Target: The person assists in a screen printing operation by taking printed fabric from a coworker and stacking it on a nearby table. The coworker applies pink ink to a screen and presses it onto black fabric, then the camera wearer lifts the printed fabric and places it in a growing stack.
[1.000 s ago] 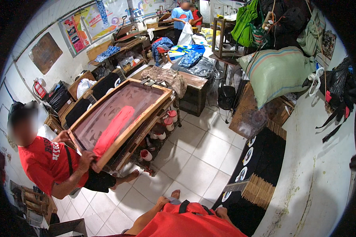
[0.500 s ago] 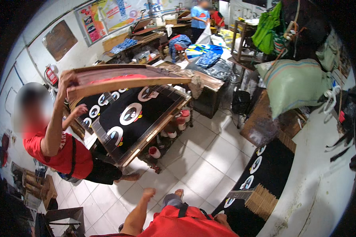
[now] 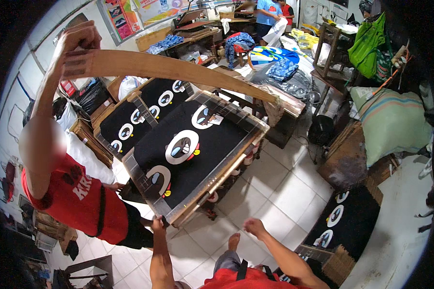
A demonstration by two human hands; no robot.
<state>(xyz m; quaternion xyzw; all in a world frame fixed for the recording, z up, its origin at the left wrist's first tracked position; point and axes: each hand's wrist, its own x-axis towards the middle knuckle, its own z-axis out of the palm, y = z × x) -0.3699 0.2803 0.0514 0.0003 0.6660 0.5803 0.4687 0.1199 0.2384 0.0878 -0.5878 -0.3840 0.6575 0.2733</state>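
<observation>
In the head camera's view, a worker's left hand (image 3: 158, 224) meets the near corner of a table (image 3: 223, 175), its fingers bent against the edge; whether they are clamped on it, one cannot tell. The right hand (image 3: 254, 227) is raised over the tiled floor (image 3: 270, 173), well apart from the table's right edge, fingers curled, though blur hides whether they are fully together. Black cloth (image 3: 219, 149) printed with three round cartoon faces lies across the tabletop, from near edge to far edge. At the table's left edge, a co-worker (image 3: 82, 202) in a red shirt holds up one end of a wooden frame (image 3: 169, 66), tilted above the cloth. More printed black panels (image 3: 152, 89) sit beyond the table's far left edge.
</observation>
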